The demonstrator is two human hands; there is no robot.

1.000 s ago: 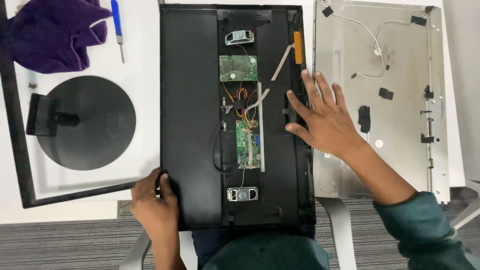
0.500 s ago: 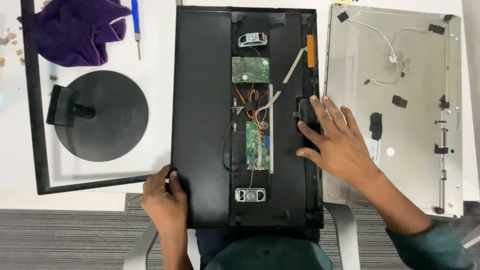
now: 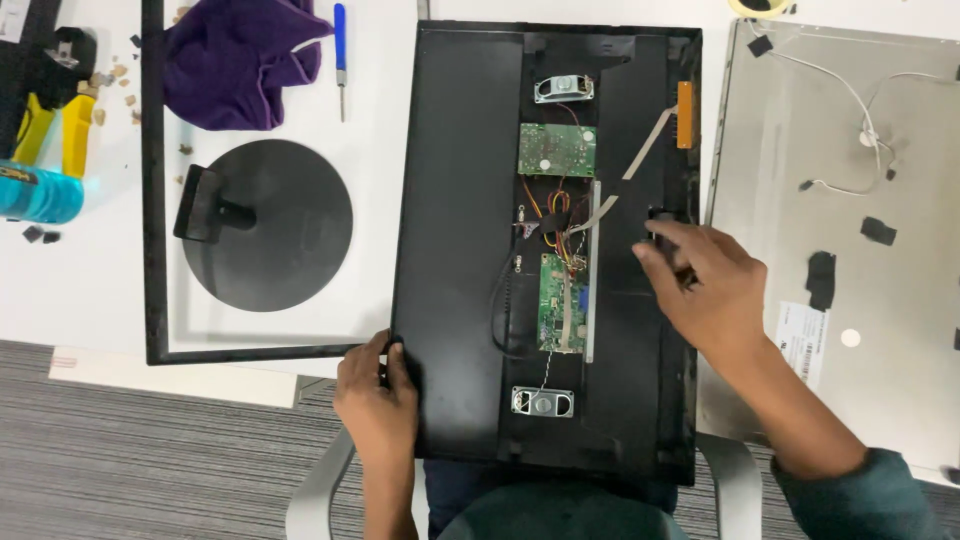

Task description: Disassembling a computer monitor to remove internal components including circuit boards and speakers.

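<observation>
A black monitor back shell lies open on the white table, with two green circuit boards, coloured wires, a flat ribbon cable and two small speakers inside. My left hand grips the shell's near left edge. My right hand rests on the shell's right side, its fingers curled at a small black part near the right rim; whether it pinches that part I cannot tell.
A grey metal panel with white wires lies at the right. On the left are a round black stand base, a black bezel frame, a purple cloth, a blue-handled screwdriver and yellow-handled pliers.
My right hand drew its spread fingers together and slid toward the shell's right rim. The view shifted so everything sits further right and lower. My left hand kept its hold.
</observation>
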